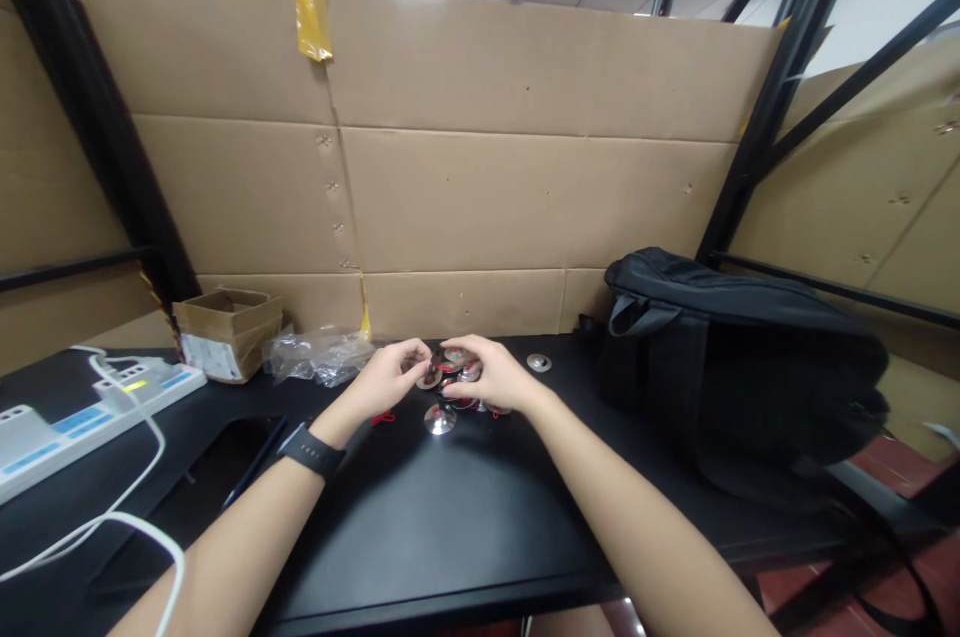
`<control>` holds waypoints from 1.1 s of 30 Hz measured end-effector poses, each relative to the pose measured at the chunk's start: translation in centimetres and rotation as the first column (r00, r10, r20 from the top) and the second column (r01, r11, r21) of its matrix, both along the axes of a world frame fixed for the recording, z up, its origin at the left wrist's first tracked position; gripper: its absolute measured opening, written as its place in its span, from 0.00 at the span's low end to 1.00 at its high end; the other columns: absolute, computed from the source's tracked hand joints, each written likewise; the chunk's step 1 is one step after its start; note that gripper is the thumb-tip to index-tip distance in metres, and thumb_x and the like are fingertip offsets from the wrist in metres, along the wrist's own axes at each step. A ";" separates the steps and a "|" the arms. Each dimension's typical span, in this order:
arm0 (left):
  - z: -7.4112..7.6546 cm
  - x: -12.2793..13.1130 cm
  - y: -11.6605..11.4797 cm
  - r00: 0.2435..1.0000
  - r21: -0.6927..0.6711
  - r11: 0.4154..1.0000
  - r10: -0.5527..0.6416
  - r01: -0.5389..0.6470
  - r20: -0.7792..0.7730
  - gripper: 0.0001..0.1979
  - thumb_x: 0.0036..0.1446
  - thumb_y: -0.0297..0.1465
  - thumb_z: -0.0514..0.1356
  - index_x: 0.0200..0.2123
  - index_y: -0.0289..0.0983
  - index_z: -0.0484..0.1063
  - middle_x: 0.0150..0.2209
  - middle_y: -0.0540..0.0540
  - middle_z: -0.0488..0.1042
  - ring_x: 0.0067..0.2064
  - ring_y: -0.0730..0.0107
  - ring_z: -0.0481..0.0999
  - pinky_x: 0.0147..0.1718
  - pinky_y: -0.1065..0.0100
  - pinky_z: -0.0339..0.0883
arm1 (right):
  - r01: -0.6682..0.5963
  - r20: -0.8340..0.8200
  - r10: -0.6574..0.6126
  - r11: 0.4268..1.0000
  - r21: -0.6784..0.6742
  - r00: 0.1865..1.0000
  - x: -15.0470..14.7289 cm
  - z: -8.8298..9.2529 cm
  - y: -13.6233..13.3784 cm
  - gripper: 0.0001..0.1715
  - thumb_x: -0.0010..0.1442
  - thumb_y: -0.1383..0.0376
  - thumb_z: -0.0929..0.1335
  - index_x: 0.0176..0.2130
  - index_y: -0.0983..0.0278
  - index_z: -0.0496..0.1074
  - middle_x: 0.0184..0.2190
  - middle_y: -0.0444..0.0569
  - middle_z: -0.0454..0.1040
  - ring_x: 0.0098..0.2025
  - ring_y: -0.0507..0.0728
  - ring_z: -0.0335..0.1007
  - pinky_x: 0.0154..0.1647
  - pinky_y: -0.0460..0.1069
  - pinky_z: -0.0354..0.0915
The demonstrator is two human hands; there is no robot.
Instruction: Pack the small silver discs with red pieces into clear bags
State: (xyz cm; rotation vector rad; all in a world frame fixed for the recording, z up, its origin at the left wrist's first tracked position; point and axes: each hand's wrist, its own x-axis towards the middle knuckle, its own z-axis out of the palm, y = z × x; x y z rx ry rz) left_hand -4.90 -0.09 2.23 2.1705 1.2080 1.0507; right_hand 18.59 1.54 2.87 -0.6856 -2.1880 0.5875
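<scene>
Small shiny metal finger cymbals (440, 419) with domed centres and red cords lie in a cluster on the black table. My left hand (390, 377) is at the left of the cluster, thumb and forefinger closed on the edge of one finger cymbal (430, 380). From the right, my right hand (491, 374) curls round several finger cymbals (470, 372), fingers over the far side and thumb on the near side. Parts of the cluster are hidden behind my hands. A red cord (382, 418) shows below my left hand. One finger cymbal (538, 362) lies apart on the right.
A black bag (735, 377) stands on the right of the table (450, 527). At left are an open cardboard box (232, 332), crumpled clear plastic (321, 355), a white power strip (97, 422) with cables and a dark phone-like slab (232, 452). A cardboard wall (465, 197) closes the back.
</scene>
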 end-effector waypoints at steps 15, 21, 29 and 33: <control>0.9 -1.7 0.3 0.982 0.101 0.994 0.051 -0.033 -0.182 0.13 0.62 0.39 0.58 0.38 0.39 0.79 0.38 0.45 0.82 0.39 0.62 0.79 0.40 0.66 0.68 | 0.041 -0.118 -0.050 0.996 -0.078 0.992 0.2 0.1 0.5 0.31 0.47 0.56 0.79 0.48 0.61 0.70 0.42 0.48 0.74 0.37 0.54 0.73 0.35 0.47 0.69; -0.6 -5.8 1.8 0.872 0.036 0.998 0.063 -0.051 -0.486 0.11 0.59 0.37 0.59 0.34 0.40 0.80 0.33 0.47 0.82 0.35 0.64 0.79 0.36 0.69 0.67 | 0.526 0.111 -0.545 0.835 0.159 0.831 7.6 -0.3 5.0 0.22 0.47 0.62 0.79 0.42 0.63 0.76 0.38 0.48 0.74 0.38 0.56 0.71 0.42 0.49 0.66; -2.6 -3.1 2.3 0.871 0.208 0.978 0.123 -0.025 -0.476 0.13 0.63 0.33 0.54 0.43 0.41 0.78 0.43 0.43 0.80 0.44 0.62 0.77 0.46 0.66 0.66 | 0.660 0.418 -0.600 0.751 0.002 0.682 12.8 -3.8 8.0 0.27 0.43 0.54 0.79 0.42 0.62 0.78 0.40 0.51 0.79 0.41 0.58 0.75 0.40 0.47 0.66; -3.3 -1.2 2.3 0.825 0.271 0.960 0.207 -0.068 -0.526 0.10 0.64 0.32 0.56 0.40 0.41 0.78 0.41 0.42 0.78 0.45 0.60 0.76 0.46 0.64 0.65 | 0.646 0.439 -0.580 0.763 0.000 0.686 12.7 -4.1 8.1 0.23 0.42 0.57 0.79 0.40 0.62 0.79 0.38 0.50 0.79 0.40 0.58 0.76 0.38 0.47 0.66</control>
